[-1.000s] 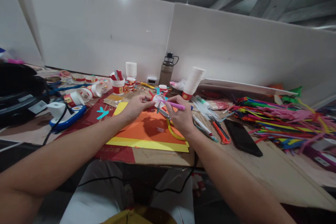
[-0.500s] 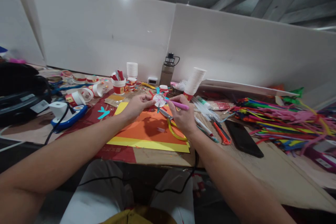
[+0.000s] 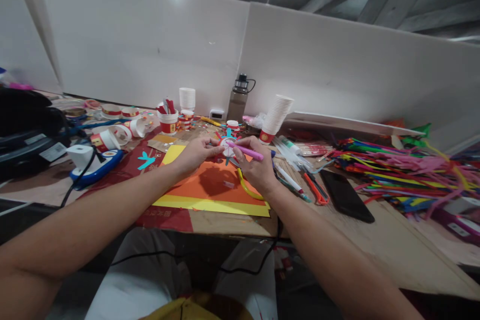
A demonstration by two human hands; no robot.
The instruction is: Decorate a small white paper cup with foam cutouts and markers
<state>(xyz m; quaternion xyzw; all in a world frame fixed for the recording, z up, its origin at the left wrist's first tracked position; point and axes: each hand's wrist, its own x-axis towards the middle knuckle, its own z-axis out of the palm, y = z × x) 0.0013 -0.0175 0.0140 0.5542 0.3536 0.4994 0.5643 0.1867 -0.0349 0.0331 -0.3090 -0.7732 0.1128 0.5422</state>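
My left hand (image 3: 201, 155) pinches the left edge of a small paper cup piece (image 3: 226, 152), whose round white bottom faces me. Red and teal strips stick out around its rim, and pink lines mark the white disc. A pink marker (image 3: 249, 152) is held in my right hand (image 3: 258, 170) like a pen, its tip at the disc. Below both hands lie orange paper (image 3: 210, 185) and yellow paper (image 3: 221, 208) on cardboard. Yellow-handled scissors (image 3: 245, 187) rest on the orange sheet, partly hidden by my right hand.
Stacked white cups (image 3: 277, 115) and a water bottle (image 3: 238, 100) stand at the back. Rightward are a phone (image 3: 347, 195), orange-handled scissors (image 3: 318, 191) and a pile of pipe cleaners (image 3: 397, 170). Teal paper cutouts (image 3: 145, 161) and a blue-and-white glue gun (image 3: 93, 165) lie leftward.
The pink marker's tip has moved left from the disc's right edge onto its face, and my right hand has shifted slightly with it. My left hand keeps its pinch on the cup piece.
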